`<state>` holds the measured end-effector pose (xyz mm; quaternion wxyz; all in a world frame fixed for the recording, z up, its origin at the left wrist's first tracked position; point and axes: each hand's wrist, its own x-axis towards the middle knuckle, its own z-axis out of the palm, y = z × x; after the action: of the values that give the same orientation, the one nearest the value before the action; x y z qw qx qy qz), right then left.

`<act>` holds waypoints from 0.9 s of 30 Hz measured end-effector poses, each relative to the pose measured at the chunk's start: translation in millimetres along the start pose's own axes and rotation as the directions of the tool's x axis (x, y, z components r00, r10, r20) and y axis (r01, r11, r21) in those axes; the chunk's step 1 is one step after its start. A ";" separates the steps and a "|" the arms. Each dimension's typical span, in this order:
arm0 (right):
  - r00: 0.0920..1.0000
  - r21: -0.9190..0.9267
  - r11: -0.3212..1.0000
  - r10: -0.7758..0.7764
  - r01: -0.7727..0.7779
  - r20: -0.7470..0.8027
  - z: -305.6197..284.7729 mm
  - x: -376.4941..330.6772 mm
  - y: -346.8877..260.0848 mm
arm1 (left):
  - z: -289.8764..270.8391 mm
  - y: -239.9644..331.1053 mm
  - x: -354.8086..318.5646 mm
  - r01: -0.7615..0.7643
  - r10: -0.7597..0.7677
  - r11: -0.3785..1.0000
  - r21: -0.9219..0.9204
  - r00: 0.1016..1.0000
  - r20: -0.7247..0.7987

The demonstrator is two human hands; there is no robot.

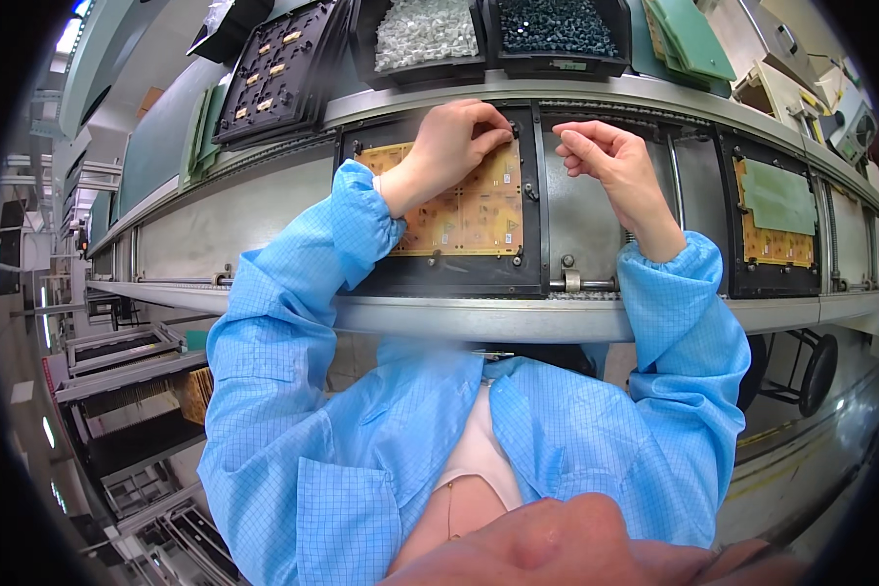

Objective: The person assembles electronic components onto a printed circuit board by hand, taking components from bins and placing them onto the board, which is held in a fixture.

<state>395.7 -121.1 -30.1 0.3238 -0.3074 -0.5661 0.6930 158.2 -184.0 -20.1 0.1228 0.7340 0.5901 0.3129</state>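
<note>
A yellow-brown circuit board lies in a black frame on the conveyor in front of me. My left hand reaches over the board to its far right corner, thumb and fingers pinched beside a small black knob of the frame. Whatever they hold, if anything, is too small to make out, and the hand hides part of the board. To the right of the frame, my right hand hovers above the conveyor. Its thumb and forefinger are pressed together, the other fingers curled; nothing can be named between the tips.
Behind the conveyor stand a black bin of white parts and a black bin of dark parts. Stacked black trays are at the left, green sheets at the right. Another framed board with a green sheet sits farther right.
</note>
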 end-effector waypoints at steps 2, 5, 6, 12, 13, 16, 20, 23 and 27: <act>1.000 -0.007 1.000 -0.002 0.002 -0.004 -0.3 -0.1 0.4 | 2.0 1.3 -0.8 0.013 -0.013 1.000 0.000 1.000 -0.027; 1.000 -0.025 1.000 -0.009 0.009 0.006 -1.7 0.0 1.4 | 5.8 4.5 -3.2 0.099 -0.100 0.995 -0.019 0.995 -0.029; 1.000 -0.034 0.999 -0.012 0.013 0.003 -1.0 -0.4 0.7 | 8.4 2.2 -4.6 0.102 -0.105 0.993 -0.062 0.993 -0.046; 1.000 -0.062 0.998 -0.020 0.021 0.010 2.5 0.1 0.1 | 6.8 4.7 -5.3 0.107 -0.114 0.989 -0.107 0.991 -0.065; 1.000 -0.067 0.998 -0.021 0.022 0.014 3.2 0.2 0.1 | 5.2 6.1 -5.8 0.118 -0.123 0.987 -0.105 0.991 -0.047; 0.999 -0.089 0.995 -0.035 0.037 0.027 4.1 3.0 -3.1 | 4.5 5.0 -5.9 0.094 -0.101 0.990 -0.108 0.993 -0.055; 0.999 -0.092 0.995 -0.030 0.034 0.046 5.3 5.4 -4.8 | 0.6 4.4 -4.3 -0.015 0.017 0.999 0.029 0.994 -0.104; 0.998 -0.112 0.993 -0.028 0.033 0.049 0.6 -1.0 1.7 | 1.5 1.0 -5.2 -0.166 0.181 0.973 0.158 0.979 -0.089; 1.000 -0.125 0.992 0.016 -0.014 0.017 -7.1 -10.5 7.8 | -3.6 8.2 -3.2 -0.350 0.409 0.867 0.354 0.907 -0.104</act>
<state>406.8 -126.4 -38.4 0.2936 -0.3253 -0.6089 0.6612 162.1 -189.9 -13.8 -0.1175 0.8155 0.4857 0.2918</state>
